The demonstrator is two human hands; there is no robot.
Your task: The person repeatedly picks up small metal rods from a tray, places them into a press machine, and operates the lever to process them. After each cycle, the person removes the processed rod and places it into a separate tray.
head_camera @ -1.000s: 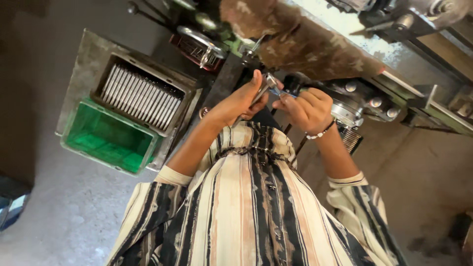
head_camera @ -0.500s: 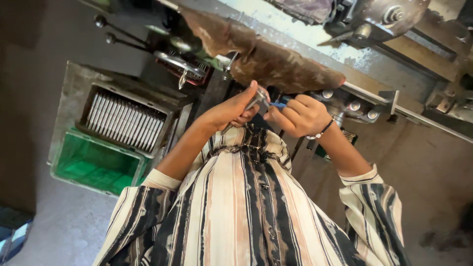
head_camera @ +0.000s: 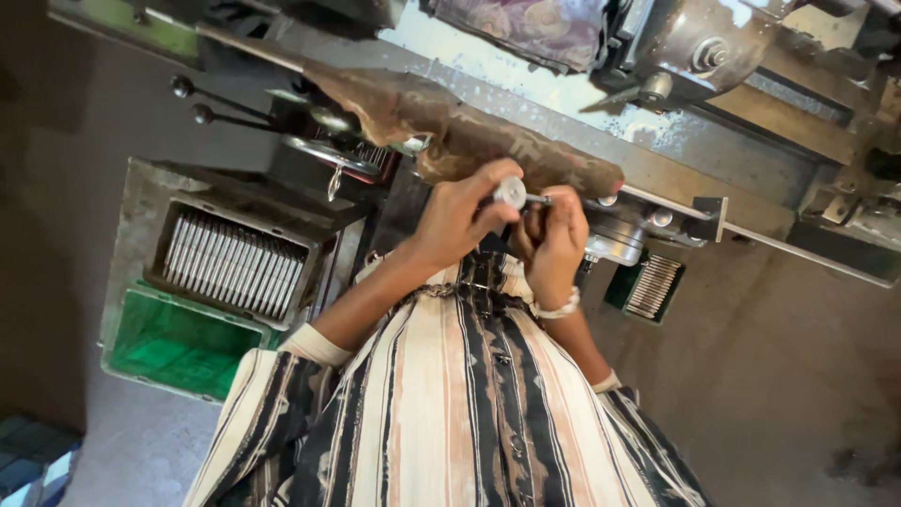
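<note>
My left hand (head_camera: pixel 458 218) pinches a small round silver metal part (head_camera: pixel 511 192) at its fingertips. A thin metal rod (head_camera: pixel 539 199) sticks out of that part to the right, and my right hand (head_camera: pixel 554 240), with a pale bracelet at the wrist, closes its fingers around it. Both hands touch each other in front of my striped shirt (head_camera: pixel 460 413), just below the rusty brown edge of a machine bed (head_camera: pixel 488 141). What lies inside my right palm is hidden.
A large metal lathe-like machine (head_camera: pixel 713 56) spans the top, with ball-tipped levers (head_camera: pixel 188 99) at the left. Below left stands a grey tray of several metal rods (head_camera: pixel 233 265) above a green crate (head_camera: pixel 174 349). A small green box of metal pieces (head_camera: pixel 648 286) sits at the right.
My hands stayed together and rose slightly toward the machine edge. The round silver part now shows at my left fingertips, and the view has shifted so the machine fills more of the top.
</note>
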